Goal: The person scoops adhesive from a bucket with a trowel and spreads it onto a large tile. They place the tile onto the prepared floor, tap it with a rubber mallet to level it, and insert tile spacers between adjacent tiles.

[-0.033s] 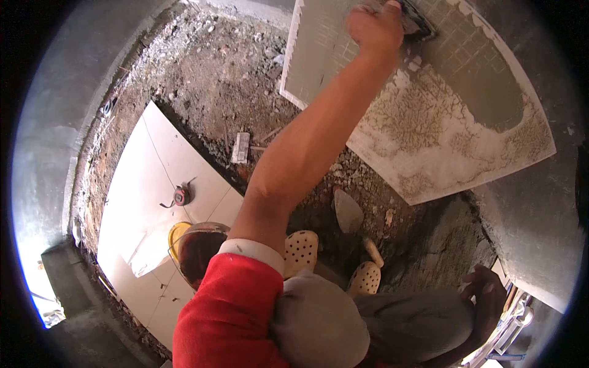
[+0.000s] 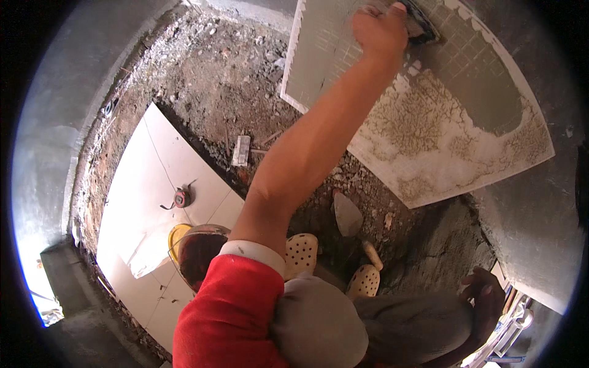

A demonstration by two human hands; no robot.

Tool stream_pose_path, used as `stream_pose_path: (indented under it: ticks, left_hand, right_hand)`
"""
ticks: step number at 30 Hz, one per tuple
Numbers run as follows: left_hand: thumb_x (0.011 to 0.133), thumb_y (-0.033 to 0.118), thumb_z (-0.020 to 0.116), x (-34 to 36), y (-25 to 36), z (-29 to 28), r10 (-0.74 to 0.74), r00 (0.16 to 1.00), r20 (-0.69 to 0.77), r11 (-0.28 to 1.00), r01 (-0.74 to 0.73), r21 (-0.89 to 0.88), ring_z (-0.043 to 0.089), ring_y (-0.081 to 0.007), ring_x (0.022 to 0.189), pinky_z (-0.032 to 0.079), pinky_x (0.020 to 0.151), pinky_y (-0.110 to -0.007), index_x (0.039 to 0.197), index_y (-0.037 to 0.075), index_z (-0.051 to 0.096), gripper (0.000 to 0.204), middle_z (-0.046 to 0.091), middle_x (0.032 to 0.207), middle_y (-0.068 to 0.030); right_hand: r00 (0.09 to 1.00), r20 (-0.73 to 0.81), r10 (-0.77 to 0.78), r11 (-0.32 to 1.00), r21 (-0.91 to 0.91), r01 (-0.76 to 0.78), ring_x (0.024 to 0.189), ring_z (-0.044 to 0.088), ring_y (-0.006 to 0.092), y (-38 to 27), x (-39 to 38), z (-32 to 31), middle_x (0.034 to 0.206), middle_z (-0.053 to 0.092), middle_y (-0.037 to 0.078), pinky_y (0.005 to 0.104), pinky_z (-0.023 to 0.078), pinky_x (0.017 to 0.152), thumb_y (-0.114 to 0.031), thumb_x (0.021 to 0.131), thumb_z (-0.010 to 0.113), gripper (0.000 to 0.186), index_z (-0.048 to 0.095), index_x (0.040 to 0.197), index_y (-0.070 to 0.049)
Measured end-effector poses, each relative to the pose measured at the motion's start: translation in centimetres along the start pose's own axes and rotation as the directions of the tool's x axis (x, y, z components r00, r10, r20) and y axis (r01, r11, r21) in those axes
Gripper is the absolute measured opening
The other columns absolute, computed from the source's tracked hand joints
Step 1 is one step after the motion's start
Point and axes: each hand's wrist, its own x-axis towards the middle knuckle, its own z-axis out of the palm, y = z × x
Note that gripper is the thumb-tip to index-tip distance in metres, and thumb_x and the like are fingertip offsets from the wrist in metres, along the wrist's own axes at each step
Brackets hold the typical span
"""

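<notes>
My left hand reaches far out, its fingers closed around a dark flat trowel. This trowel rests on the back of a large tile, whose upper part carries grey mortar over a grid pattern. Brown mottled residue marks the tile's lower part. Down at the lower right, beside my knee, my right hand hangs in shadow with loosely curved fingers apart and nothing visible in them. A pointing trowel with a wooden handle lies on the ground between my feet and the tile.
Pale tiles lie at left, bearing a tape measure. A bucket with something yellow beside it stands near my left arm. My cream clogs are below. Rubble covers the ground; grey walls enclose it. Assorted items sit lower right.
My left hand and the trowel have shifted slightly to the right and down along the tile. The right hand stays where it was.
</notes>
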Motion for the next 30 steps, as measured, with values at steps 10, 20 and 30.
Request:
stream_pose_path:
  ticks: [10, 20, 30]
  left_hand:
    - [0.092, 0.033, 0.079, -2.2, -11.6, -2.0, -0.257, 0.946, -0.199, 0.811, 0.099, -0.577, 0.063, -0.0191, 0.088, 0.049, 0.077, -0.033, 0.113, -0.004, 0.066, 0.045, 0.068, 0.096, -0.01]
    - [0.09, 0.021, 0.077, 3.2, -4.7, -2.0, 0.176, 0.982, -0.072, 0.867, -0.189, -0.461, 0.061, -0.0205, 0.082, 0.05, 0.071, -0.038, 0.1, -0.007, 0.066, 0.032, 0.066, 0.09, -0.0123]
    - [0.1, 0.028, 0.068, 2.2, -5.2, -1.9, 0.308, 0.907, 0.288, 0.691, -0.005, -0.723, 0.061, -0.0229, 0.106, 0.05, 0.094, -0.033, 0.12, -0.009, 0.061, 0.043, 0.066, 0.114, -0.0132]
  right_hand:
    - [0.975, 0.208, -0.082, 0.95, 0.311, 0.013, 0.068, 0.06, 0.0163, 0.9, 1.3, -1.2, 0.094, 0.069, 0.015, 0.0299, 0.049, 0.066, -0.042, 0.104, 0.056, 0.05, 0.063, 0.121, 0.005]
    - [0.946, 0.319, -0.053, 0.934, 0.351, -0.066, 0.069, 0.06, 0.016, 0.6, 1.7, -1.5, 0.093, 0.069, 0.015, 0.0312, 0.051, 0.068, -0.039, 0.104, 0.057, 0.049, 0.063, 0.121, 0.005]
    - [0.999, 0.035, 0.029, 0.985, 0.167, -0.034, 0.07, 0.056, 0.0118, 1.5, -0.1, -0.7, 0.094, 0.069, 0.009, 0.0277, 0.045, 0.071, -0.047, 0.103, 0.056, 0.057, 0.064, 0.124, 0.005]
